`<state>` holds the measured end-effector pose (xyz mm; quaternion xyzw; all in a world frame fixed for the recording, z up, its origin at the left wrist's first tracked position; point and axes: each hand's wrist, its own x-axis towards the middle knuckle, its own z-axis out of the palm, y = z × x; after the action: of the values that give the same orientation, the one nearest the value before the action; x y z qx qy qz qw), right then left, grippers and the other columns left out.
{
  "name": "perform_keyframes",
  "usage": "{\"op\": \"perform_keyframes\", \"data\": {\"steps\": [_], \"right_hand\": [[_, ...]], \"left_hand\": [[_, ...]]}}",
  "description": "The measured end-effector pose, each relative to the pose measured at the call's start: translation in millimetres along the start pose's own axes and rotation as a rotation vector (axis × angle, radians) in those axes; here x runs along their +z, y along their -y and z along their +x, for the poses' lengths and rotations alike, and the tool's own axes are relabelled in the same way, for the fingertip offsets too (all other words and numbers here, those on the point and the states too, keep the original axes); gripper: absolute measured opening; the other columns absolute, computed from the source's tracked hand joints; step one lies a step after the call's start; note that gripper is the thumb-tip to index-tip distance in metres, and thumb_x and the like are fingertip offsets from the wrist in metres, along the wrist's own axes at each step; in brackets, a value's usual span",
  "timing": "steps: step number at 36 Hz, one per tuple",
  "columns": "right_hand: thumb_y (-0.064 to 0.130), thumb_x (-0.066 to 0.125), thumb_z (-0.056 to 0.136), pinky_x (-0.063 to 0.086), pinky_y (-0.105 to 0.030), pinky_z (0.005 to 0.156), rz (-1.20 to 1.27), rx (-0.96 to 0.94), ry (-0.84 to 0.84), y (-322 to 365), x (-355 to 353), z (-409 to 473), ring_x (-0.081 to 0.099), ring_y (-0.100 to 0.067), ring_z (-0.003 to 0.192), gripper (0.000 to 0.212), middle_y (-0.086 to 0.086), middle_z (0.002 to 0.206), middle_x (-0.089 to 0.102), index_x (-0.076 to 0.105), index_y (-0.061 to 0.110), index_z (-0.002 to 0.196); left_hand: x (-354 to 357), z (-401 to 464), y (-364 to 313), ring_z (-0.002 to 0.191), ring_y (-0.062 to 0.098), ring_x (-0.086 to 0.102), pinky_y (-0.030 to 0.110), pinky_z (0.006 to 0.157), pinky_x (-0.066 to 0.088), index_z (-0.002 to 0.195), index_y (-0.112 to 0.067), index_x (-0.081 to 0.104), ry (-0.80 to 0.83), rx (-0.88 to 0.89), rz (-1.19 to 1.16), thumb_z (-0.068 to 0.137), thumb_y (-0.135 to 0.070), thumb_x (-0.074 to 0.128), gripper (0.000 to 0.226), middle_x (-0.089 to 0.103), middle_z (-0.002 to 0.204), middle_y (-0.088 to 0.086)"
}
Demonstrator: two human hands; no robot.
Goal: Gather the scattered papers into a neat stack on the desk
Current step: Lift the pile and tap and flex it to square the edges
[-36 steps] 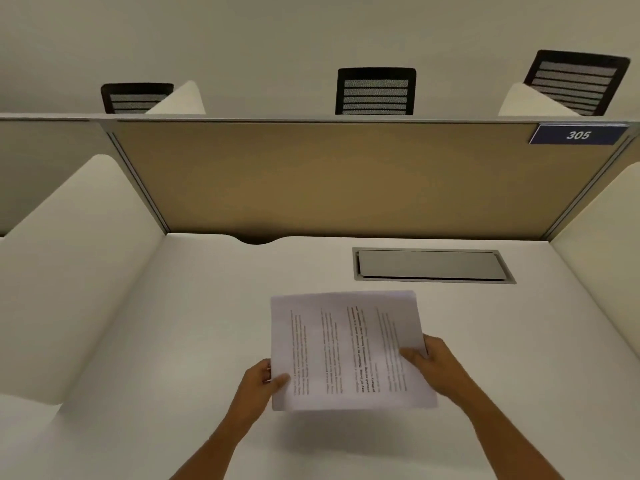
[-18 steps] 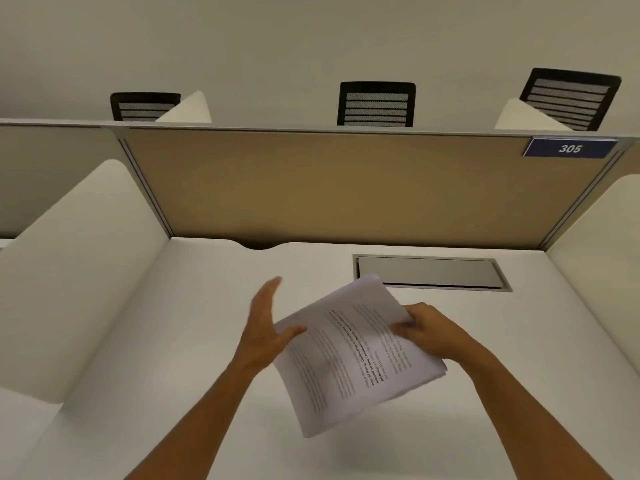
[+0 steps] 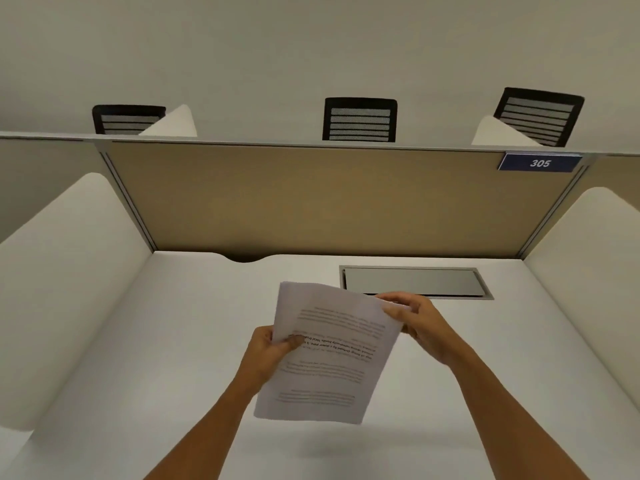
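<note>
Two bare forearms, no sleeves, watch or rings visible; left hand (image 3: pixel 266 355) and right hand (image 3: pixel 420 327) uncovered, fingers (image 3: pixel 393 301) ungloved.

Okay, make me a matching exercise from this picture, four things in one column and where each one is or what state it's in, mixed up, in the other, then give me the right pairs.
Things:
1. sheaf of white printed papers
2. grey metal hatch
3. blue plate numbered 305
4. middle black mesh chair back

Places or states:
A. top right corner of the tan partition
B. set flush in the white desk
C. beyond the partition
D. held above the desk by the left hand and right hand

Pairs: 1-D, 2-B, 3-A, 4-C
</note>
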<state>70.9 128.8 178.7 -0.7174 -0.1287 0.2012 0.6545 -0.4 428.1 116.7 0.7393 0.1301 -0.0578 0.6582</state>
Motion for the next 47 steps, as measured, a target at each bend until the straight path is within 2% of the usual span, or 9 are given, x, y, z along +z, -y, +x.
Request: {"op": "perform_keyframes", "data": {"steps": [2,6,9,14,19,26,29,40,47], "right_hand": [[0.038,0.071,0.086,0.06,-0.035,0.085,0.143,0.02,0.032,-14.0,2.4,-7.1,0.073,-0.03,0.101,0.036,-0.012,0.106,0.076,0.075,0.015,0.114],[0.04,0.082,0.078,0.061,-0.028,0.081,0.099,0.066,-0.001,-36.6,18.8,-11.4,0.073,-0.025,0.107,0.038,-0.007,0.115,0.077,0.076,0.023,0.112],[0.037,0.079,0.083,0.062,-0.03,0.078,0.091,0.078,-0.092,-47.7,34.7,-10.5,0.076,-0.022,0.099,0.029,-0.005,0.109,0.079,0.077,0.021,0.107],[0.03,0.073,0.088,0.058,-0.018,0.06,0.053,0.11,-0.312,-62.3,56.3,-10.4,0.077,-0.014,0.076,0.008,0.004,0.086,0.081,0.078,0.024,0.088],[0.022,0.077,0.087,0.057,-0.018,0.057,0.042,0.137,-0.387,-80.3,64.1,-15.4,0.076,-0.012,0.072,0.002,0.005,0.081,0.08,0.078,0.02,0.087],[0.025,0.076,0.088,0.059,-0.021,0.065,0.086,0.198,-0.304,-98.3,76.0,-27.1,0.077,-0.013,0.084,0.015,0.002,0.093,0.081,0.077,0.018,0.101],[0.025,0.076,0.088,0.061,-0.023,0.069,0.097,0.212,-0.28,-100.7,77.0,-27.9,0.077,-0.014,0.089,0.018,0.003,0.097,0.081,0.076,0.021,0.105],[0.027,0.071,0.092,0.058,-0.021,0.066,0.09,0.192,-0.282,-99.7,83.3,-19.2,0.076,-0.014,0.084,0.01,0.001,0.092,0.08,0.078,0.021,0.097],[0.022,0.067,0.095,0.057,-0.019,0.067,0.069,0.165,-0.273,-103.8,82.0,-21.0,0.075,-0.01,0.083,0.012,0.003,0.091,0.08,0.079,0.025,0.094]], "left_hand": [[0.5,-2.8,4.8,0.078,0.029,0.077,0.049,0.073,0.063,0.099,-0.014,0.077,-0.044,-0.02,-0.068,0.072,-0.032,0.08,0.033,0.08,0.094,0.005],[2.9,-4.7,10.4,0.079,0.032,0.077,0.046,0.07,0.063,0.099,-0.013,0.076,-0.097,-0.034,-0.141,0.07,-0.032,0.08,0.035,0.08,0.093,0.006],[5.7,-4.0,13.9,0.08,0.032,0.076,0.048,0.073,0.063,0.1,-0.011,0.076,-0.081,-0.036,-0.145,0.07,-0.03,0.08,0.036,0.08,0.094,0.007],[7.4,-7.6,22.5,0.085,0.028,0.074,0.042,0.079,0.06,0.096,-0.016,0.078,-0.068,-0.022,-0.072,0.07,-0.03,0.077,0.03,0.079,0.092,0.003],[4.7,-13.4,38.5,0.088,0.03,0.072,0.04,0.079,0.059,0.098,-0.016,0.077,-0.062,-0.034,-0.034,0.084,-0.014,0.075,0.014,0.079,0.092,0.004],[4.1,-23.3,53.7,0.092,0.019,0.074,0.022,0.066,0.059,0.105,-0.02,0.075,-0.039,-0.077,-0.034,0.07,-0.028,0.085,0.038,0.079,0.098,0.0],[3.2,-23.9,56.2,0.094,0.018,0.073,0.025,0.069,0.06,0.109,-0.02,0.073,-0.032,-0.066,-0.038,0.064,-0.032,0.084,0.048,0.078,0.101,0.0],[8.1,-15.8,57.1,0.085,0.016,0.075,0.03,0.069,0.061,0.098,-0.024,0.077,-0.077,-0.056,-0.039,0.063,-0.035,0.085,0.038,0.08,0.093,-0.002],[2.3,-11.9,59.7,0.088,0.014,0.075,0.022,0.068,0.06,0.103,-0.024,0.076,-0.079,-0.025,-0.012,0.076,-0.014,0.084,0.03,0.079,0.095,-0.003]]}}
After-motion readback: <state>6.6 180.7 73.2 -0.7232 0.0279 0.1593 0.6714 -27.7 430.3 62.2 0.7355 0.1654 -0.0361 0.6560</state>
